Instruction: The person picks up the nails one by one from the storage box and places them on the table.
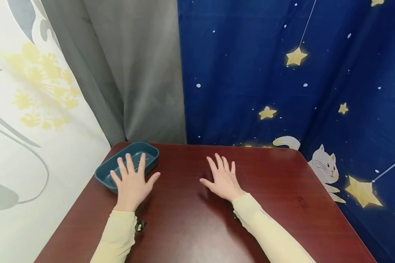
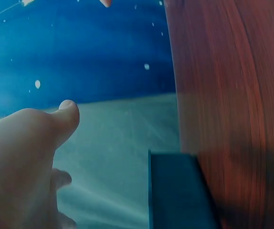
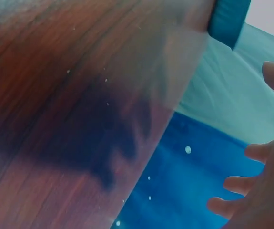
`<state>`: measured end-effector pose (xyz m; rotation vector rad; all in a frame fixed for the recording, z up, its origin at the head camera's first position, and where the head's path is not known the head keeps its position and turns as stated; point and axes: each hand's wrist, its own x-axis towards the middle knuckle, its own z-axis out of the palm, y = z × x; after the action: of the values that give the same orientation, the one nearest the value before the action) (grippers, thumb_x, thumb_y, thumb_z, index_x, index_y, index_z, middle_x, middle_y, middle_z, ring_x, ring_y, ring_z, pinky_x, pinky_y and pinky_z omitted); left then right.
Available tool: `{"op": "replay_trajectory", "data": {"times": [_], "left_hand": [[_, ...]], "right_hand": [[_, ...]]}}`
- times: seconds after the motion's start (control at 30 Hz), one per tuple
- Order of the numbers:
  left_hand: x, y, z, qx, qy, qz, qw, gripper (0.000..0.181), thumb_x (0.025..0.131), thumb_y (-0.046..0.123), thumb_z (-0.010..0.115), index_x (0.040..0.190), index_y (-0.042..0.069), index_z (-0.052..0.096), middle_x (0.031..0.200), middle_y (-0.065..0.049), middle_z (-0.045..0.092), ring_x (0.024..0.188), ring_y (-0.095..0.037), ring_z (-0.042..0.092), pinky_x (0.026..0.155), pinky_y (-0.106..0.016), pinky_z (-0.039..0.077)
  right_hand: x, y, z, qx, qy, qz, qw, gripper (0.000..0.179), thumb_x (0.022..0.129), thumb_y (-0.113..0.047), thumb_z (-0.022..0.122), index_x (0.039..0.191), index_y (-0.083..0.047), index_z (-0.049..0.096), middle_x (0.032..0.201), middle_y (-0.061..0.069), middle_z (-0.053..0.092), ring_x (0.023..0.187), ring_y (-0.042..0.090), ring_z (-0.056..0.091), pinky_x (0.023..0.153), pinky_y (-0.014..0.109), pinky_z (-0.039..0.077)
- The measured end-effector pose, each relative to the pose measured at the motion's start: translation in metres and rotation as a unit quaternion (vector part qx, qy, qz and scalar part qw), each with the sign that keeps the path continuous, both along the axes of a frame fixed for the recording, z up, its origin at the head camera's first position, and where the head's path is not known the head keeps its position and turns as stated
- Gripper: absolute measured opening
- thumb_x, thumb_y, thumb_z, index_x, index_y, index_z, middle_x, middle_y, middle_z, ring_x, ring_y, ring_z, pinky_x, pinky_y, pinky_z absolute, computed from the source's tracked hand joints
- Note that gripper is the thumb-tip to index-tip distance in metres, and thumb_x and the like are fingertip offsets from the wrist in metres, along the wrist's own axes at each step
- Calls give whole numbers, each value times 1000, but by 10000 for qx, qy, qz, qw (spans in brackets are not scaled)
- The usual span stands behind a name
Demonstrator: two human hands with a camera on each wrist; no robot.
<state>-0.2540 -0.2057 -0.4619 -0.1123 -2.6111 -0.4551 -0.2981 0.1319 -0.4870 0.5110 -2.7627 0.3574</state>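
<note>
In the head view my left hand (image 1: 131,186) is spread flat in the air, fingers straight, partly in front of a dark teal tray (image 1: 104,171). Inside that tray lie some thin metal pieces (image 1: 138,165), too small and too covered by my fingers to identify. My right hand (image 1: 224,180) hovers over the middle of the table with fingers spread and nothing held. The left wrist view has the tray's side (image 2: 177,191) below and to the right of my left thumb (image 2: 66,121). A tray corner (image 3: 228,21) shows at the top of the right wrist view.
The dark red wooden table (image 1: 184,219) has rounded far corners. Behind it hang a grey curtain (image 1: 151,73) and a blue star-patterned curtain (image 1: 233,73). A white patterned wall or cloth (image 1: 36,153) borders the left side. Both sleeves are pale yellow.
</note>
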Motion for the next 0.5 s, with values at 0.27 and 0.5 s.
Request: {"op": "replay_trajectory", "data": {"times": [0.27,0.5], "left_hand": [[-3,-37,-8,239,-261,636,9974,103,90,73,50,162,8,16,162,-34,-4,145,-58,-12,100,-82,-8],[9,-51,-28,700,-931,1364,9838,117,91,77,41,155,-13,2,158,-39,-15,143,-59,-16,102,-81,-4]], "right_hand": [[-13,-16,-5,222,-318,240,9990,90,89,-70,57,160,-22,30,164,13,24,146,41,26,111,71,12],[-19,-22,-15,566,-406,337,9970,90,90,-70,56,160,-22,30,163,13,25,146,40,27,111,71,14]]}}
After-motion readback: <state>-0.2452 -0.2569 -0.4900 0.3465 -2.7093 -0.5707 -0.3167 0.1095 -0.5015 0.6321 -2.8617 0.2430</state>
